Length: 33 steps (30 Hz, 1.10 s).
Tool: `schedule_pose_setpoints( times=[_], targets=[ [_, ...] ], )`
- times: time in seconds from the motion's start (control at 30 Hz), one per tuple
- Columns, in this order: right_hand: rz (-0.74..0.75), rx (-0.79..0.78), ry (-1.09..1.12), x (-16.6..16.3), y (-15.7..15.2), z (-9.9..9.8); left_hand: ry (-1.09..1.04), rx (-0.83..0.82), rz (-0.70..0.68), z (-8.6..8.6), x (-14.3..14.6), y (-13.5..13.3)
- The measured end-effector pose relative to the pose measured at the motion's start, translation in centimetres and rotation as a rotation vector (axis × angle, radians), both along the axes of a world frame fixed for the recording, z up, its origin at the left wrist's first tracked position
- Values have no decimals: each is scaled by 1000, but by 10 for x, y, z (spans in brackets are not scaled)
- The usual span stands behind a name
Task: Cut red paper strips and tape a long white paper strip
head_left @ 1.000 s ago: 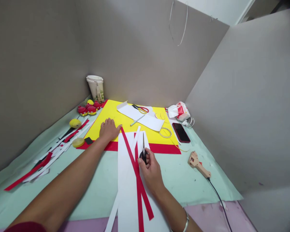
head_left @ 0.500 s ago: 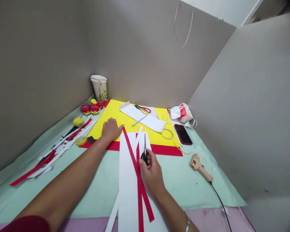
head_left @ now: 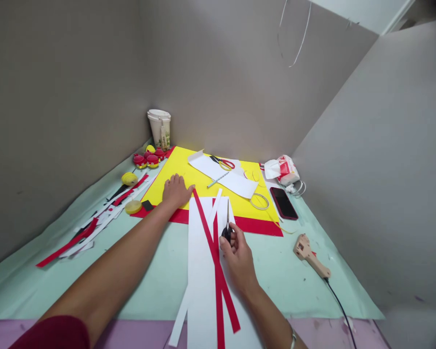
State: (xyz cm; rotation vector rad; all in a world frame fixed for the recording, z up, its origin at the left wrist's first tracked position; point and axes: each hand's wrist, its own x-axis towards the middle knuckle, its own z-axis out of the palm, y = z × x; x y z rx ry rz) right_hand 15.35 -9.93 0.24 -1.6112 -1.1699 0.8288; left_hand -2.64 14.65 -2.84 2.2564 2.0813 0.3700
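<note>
1. Everything on the table has slid rightward in the view since a second ago; both hands keep their places against the paper.
2. At the far left lies a heap of cut strips point(head_left: 85, 233), red, white and black, with red-and-yellow round pieces point(head_left: 152, 161) behind it.
3. Next comes the left hand point(head_left: 177, 190), palm down on the yellow sheet point(head_left: 183, 165), fingers spread rather than curled. Its thumb is at the upper end of a slanting red strip point(head_left: 203, 219); I cannot tell how firmly it presses.
4. That strip runs toward the person over the white sheet point(head_left: 201, 271), crossing a straighter red strip point(head_left: 219, 310).
5. Just right of both strips, the black-handled scissors point(head_left: 226, 234) point away from the person, blades together, over the white sheet.
6. Closed around their handles, the right hand point(head_left: 239, 257) has fingers and thumb bent.
7. Farther right lie a phone point(head_left: 284, 203) and, nearer the person, a beige glue gun point(head_left: 311, 257) with its black cord.
</note>
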Motion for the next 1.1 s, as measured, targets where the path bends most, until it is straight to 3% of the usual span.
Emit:
schedule_pose_setpoints(
  times=[0.7, 0.9, 1.1],
  targets=[
    [9, -32, 49, -2, 1, 0, -99, 55, -2, 1, -3, -3],
    [4, -11, 116, -1, 5, -8, -202, 194, 19, 25, 1, -17],
    [-5, 3, 149, 1, 8, -16, -268, 265, -146, 51, 24, -56]
  ],
)
